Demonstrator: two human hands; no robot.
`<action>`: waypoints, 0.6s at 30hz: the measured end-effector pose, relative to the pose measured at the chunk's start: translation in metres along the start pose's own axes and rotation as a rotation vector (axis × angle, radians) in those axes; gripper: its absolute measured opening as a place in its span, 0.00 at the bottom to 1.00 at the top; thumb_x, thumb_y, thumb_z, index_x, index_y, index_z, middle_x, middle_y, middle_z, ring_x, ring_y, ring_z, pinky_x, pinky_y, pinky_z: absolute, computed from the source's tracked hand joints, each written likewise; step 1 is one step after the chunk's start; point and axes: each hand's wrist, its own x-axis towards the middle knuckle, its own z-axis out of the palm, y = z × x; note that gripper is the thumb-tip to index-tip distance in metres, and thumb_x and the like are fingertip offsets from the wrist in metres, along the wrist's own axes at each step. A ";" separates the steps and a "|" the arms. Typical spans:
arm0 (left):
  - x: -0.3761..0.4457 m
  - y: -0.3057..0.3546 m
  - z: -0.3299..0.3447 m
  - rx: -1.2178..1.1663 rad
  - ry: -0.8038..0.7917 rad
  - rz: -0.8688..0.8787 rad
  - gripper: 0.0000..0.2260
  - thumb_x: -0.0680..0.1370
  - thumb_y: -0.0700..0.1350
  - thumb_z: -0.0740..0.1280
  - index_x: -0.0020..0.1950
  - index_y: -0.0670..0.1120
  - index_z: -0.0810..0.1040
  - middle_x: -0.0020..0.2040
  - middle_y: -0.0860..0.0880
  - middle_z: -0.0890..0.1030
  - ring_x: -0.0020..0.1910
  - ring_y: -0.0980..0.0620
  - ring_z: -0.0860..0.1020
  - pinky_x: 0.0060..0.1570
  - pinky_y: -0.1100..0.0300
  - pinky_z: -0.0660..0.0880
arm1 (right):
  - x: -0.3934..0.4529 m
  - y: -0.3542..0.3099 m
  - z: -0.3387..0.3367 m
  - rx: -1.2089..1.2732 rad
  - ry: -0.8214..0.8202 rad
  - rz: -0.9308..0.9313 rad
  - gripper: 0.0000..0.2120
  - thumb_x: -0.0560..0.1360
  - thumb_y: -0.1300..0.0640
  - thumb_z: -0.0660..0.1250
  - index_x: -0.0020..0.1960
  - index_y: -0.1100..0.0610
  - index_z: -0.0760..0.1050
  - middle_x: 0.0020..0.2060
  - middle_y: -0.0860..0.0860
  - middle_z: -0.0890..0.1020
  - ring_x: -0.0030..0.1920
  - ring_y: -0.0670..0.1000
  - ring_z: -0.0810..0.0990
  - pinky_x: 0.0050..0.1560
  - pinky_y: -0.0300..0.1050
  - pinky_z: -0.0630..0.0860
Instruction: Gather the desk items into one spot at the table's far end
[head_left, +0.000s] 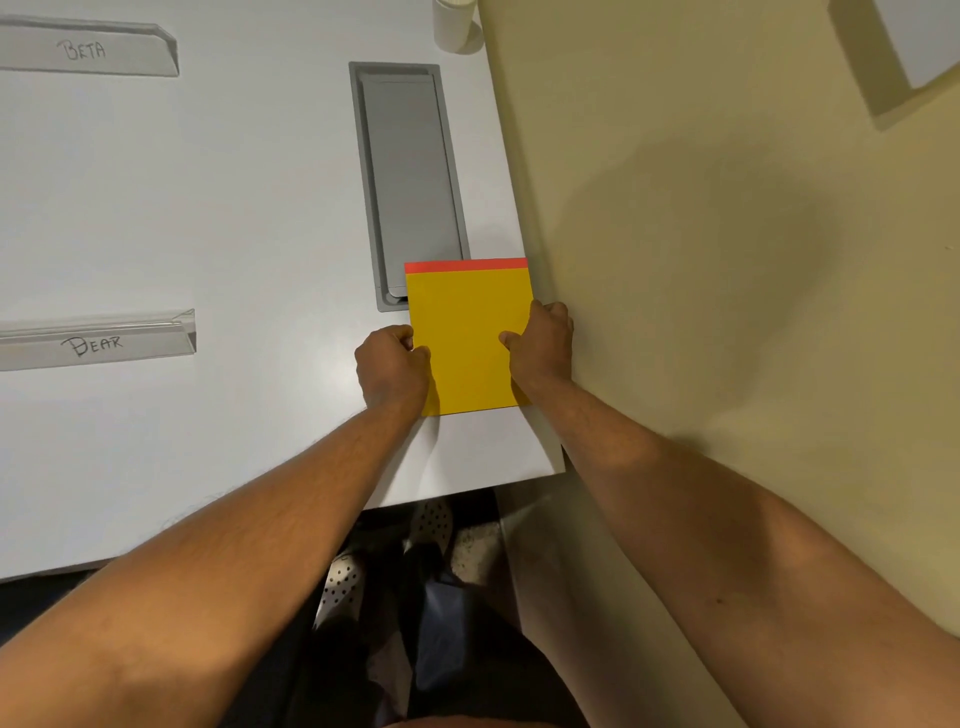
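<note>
Head view, cable hatch (408, 176) under notepad (470, 338), wall (727, 260) beside

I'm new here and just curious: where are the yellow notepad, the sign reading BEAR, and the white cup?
yellow notepad (470, 332), head view, middle of cover.
BEAR sign (98, 344), head view, on the lettering.
white cup (454, 23), head view, its side wall.

Office mtg room: acrylic name plates (98, 340), desk cable hatch (408, 182).
</note>
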 end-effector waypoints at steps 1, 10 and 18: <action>0.000 0.000 -0.001 0.004 0.002 0.008 0.20 0.77 0.34 0.71 0.35 0.55 0.70 0.41 0.46 0.77 0.41 0.48 0.74 0.46 0.56 0.71 | 0.000 0.000 -0.001 -0.001 -0.005 -0.002 0.19 0.79 0.55 0.74 0.64 0.64 0.75 0.63 0.60 0.75 0.64 0.60 0.75 0.64 0.52 0.74; -0.012 0.002 -0.034 0.190 -0.071 0.171 0.10 0.84 0.43 0.68 0.57 0.36 0.82 0.51 0.37 0.81 0.49 0.41 0.80 0.51 0.51 0.73 | -0.009 -0.013 -0.021 0.048 -0.040 0.006 0.27 0.81 0.47 0.70 0.71 0.64 0.70 0.68 0.60 0.71 0.67 0.61 0.73 0.68 0.56 0.73; -0.049 0.005 -0.118 0.490 0.122 0.670 0.18 0.85 0.43 0.63 0.74 0.38 0.74 0.72 0.38 0.75 0.75 0.38 0.71 0.75 0.38 0.67 | -0.095 -0.114 -0.014 0.200 0.118 -0.468 0.27 0.83 0.56 0.65 0.80 0.59 0.65 0.78 0.58 0.68 0.77 0.59 0.67 0.73 0.52 0.72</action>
